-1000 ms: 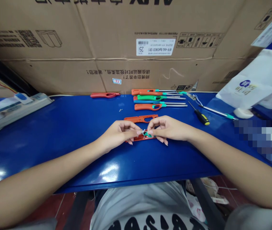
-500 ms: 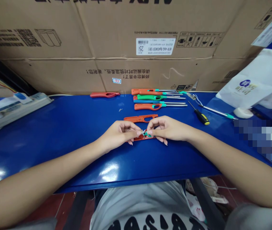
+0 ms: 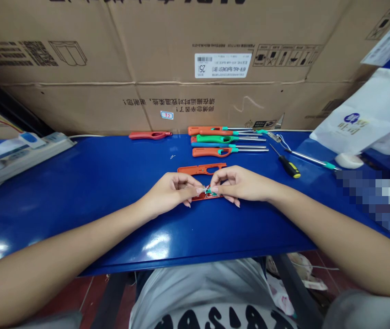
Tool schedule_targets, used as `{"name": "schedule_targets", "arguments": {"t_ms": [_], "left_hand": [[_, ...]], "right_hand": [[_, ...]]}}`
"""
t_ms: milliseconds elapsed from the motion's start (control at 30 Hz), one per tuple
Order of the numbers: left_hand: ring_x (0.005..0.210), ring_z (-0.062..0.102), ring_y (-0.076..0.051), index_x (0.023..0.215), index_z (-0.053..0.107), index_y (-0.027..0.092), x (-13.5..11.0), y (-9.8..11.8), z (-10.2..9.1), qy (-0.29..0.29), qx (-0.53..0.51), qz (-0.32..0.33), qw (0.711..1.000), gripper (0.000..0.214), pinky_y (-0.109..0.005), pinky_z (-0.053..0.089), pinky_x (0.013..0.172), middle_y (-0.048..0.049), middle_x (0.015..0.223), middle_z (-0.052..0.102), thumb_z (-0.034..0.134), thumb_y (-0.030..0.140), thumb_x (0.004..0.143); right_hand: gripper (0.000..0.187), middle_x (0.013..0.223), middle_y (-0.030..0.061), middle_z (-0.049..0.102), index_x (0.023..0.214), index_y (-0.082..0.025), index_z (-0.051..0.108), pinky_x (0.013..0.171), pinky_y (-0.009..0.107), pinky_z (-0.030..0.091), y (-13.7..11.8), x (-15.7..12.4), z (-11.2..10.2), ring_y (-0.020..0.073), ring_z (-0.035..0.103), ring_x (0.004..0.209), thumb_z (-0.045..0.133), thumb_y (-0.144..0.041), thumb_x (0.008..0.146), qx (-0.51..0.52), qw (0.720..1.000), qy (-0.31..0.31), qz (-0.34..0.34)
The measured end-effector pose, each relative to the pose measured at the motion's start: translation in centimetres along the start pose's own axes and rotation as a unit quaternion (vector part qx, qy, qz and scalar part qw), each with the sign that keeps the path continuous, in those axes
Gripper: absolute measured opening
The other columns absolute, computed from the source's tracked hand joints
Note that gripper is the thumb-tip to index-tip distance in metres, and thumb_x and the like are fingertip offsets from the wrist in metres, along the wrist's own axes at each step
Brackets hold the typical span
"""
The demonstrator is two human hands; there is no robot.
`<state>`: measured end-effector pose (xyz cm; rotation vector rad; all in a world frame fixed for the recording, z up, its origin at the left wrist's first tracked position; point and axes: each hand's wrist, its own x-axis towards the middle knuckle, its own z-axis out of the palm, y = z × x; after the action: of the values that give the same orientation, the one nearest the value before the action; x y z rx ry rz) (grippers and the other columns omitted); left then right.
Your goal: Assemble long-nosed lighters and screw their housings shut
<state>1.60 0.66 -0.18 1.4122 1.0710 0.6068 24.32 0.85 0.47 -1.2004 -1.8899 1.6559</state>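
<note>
An orange lighter shell half [image 3: 200,198] lies on the blue table with green and white small parts [image 3: 209,192] in it. Over it, my left hand [image 3: 176,191] pinches something small at the inner parts, mostly covered by the thumb and fingertip. My right hand [image 3: 237,185] closes thumb and forefinger on the green part from the other side, so the fingertips of both hands nearly meet. Just beyond them lies the other orange shell half [image 3: 201,169], with its oval trigger opening.
Several long-nosed lighters [image 3: 211,152] lie behind, with a red lighter handle [image 3: 150,135] to their left. A yellow-black screwdriver [image 3: 289,167] and a metal lighter tube [image 3: 309,158] rest at right, near a white bag [image 3: 362,114]. A cardboard box [image 3: 88,105] walls the back.
Both hands stay almost in place over the shell half, with only tiny fingertip motion. Nothing else on the table has moved.
</note>
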Motion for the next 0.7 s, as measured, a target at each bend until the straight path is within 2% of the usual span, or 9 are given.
{"name": "schedule_targets", "arguments": {"t_ms": [700], "left_hand": [[0.052,0.061,-0.008,0.090,0.076,0.009,0.02,-0.06,0.13,0.002,0.001,-0.003,1.000,0.016,-0.018,0.053,0.052,-0.0021,0.066,0.071,0.077,0.022,0.080]], "right_hand": [[0.034,0.052,-0.0078,0.053,0.086,-0.016,0.063,0.038,0.018,0.048,0.11,0.13,0.04,0.0057,0.048,0.041,0.075,-0.047,0.081,-0.013,1.000,0.006,-0.005]]}}
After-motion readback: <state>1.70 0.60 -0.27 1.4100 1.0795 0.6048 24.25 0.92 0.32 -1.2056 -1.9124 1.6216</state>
